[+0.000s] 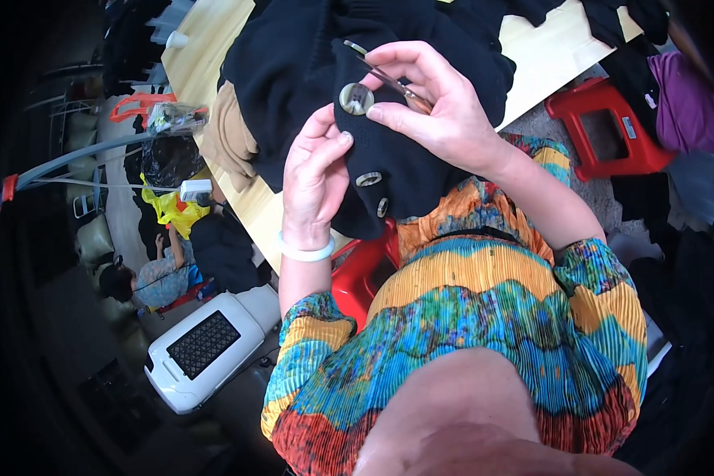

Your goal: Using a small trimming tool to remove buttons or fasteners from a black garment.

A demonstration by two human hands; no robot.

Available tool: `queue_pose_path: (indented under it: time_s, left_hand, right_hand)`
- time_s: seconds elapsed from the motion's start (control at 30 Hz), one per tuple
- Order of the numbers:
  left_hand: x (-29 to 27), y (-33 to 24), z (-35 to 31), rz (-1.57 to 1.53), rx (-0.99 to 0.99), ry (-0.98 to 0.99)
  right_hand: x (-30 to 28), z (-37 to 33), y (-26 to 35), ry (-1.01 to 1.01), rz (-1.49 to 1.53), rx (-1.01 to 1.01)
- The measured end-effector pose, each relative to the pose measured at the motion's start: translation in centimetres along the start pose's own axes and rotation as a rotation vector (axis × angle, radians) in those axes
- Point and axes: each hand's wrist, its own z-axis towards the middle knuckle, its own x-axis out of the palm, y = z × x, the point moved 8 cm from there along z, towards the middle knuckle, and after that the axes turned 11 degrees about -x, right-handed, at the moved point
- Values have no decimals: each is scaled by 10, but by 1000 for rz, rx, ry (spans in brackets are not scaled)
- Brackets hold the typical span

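My left hand [316, 174] grips a fold of a black knit garment [389, 163], thumb up near a large pale button [356, 98] on it. Two smaller buttons [369, 179] sit lower on the same fabric. My right hand [436, 103] holds small scissors [389, 78], blades pointing left just above the large button, its fingertips touching the fabric beside it. A white bangle [305, 252] circles my left wrist. More of the black garment lies heaped on the wooden table [543, 55] beyond my hands.
A tan cloth [228, 135] lies under the black heap. A red plastic stool [611, 131] stands at right beside purple fabric [690, 103], and another red stool [361, 274] is under me. A white fan heater [206, 349] sits on the floor at left, near a seated person [155, 278].
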Motion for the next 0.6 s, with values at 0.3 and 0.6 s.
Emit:
queue_pose_path:
  time_s: [0.3,0.6]
  left_hand:
    - [5,-7,-6,405,251,-140]
    - [5,11,3,185,57,-63]
  right_hand:
    - [0,-9,7,35,-200,-137]
    - [-7,-21,-22,-120,208,244]
